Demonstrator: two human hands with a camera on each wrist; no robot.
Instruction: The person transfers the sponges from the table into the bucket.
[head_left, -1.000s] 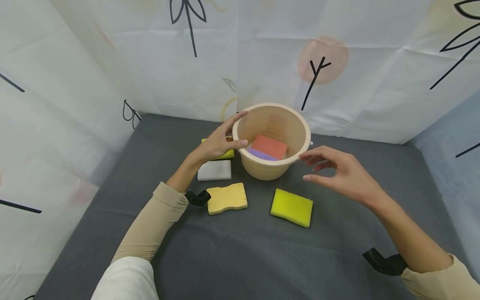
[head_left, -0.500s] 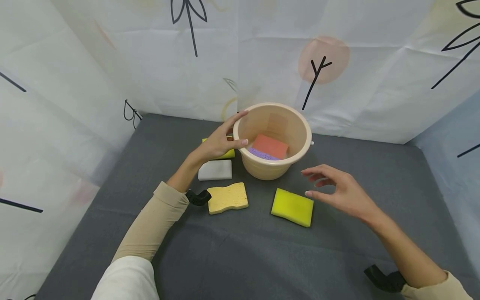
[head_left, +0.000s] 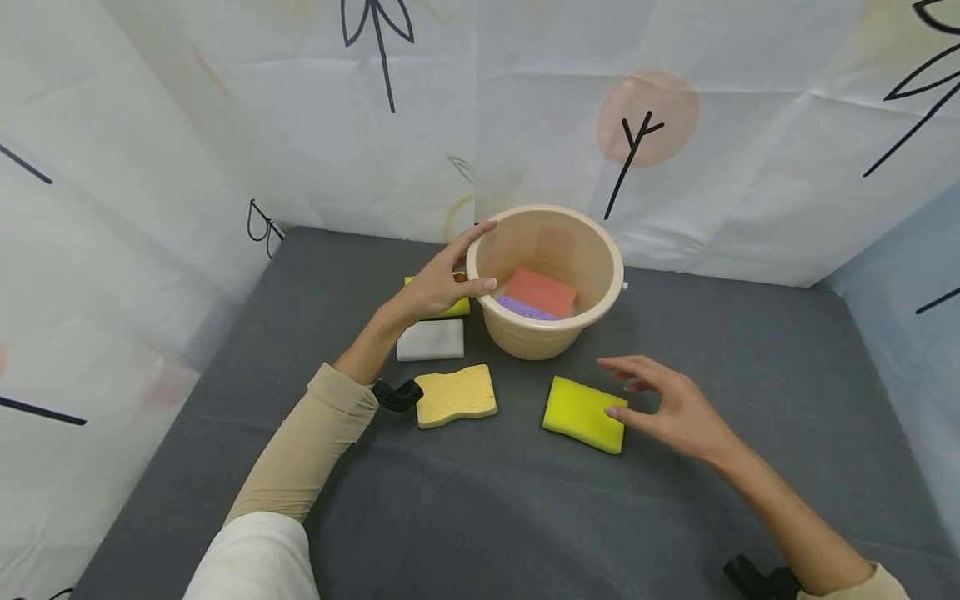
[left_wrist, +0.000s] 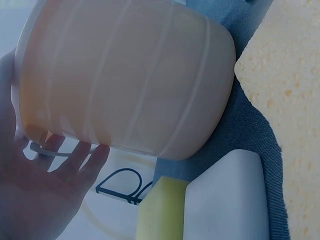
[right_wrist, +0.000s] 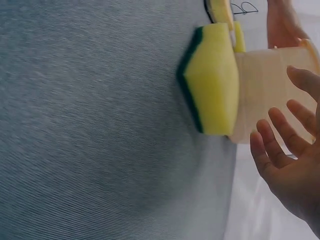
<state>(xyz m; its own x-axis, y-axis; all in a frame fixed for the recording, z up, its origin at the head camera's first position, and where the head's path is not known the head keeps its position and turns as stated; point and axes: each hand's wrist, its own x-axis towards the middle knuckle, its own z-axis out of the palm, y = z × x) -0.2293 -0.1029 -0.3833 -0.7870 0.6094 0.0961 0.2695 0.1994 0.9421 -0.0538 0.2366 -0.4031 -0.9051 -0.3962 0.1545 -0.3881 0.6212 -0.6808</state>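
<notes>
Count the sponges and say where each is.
6: red sponge and purple sponge in the bucket; lime sponge by the right hand; wavy sponge, white sponge and far yellow sponge in a row left of it. The bucket may hide more.

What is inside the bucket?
A red sponge, with a purple sponge at its near side. Anything beneath them, or behind the near wall of the bucket, is covered.

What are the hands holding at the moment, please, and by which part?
The left hand holds the bucket by the left side of its rim. The right hand holds nothing.
</notes>
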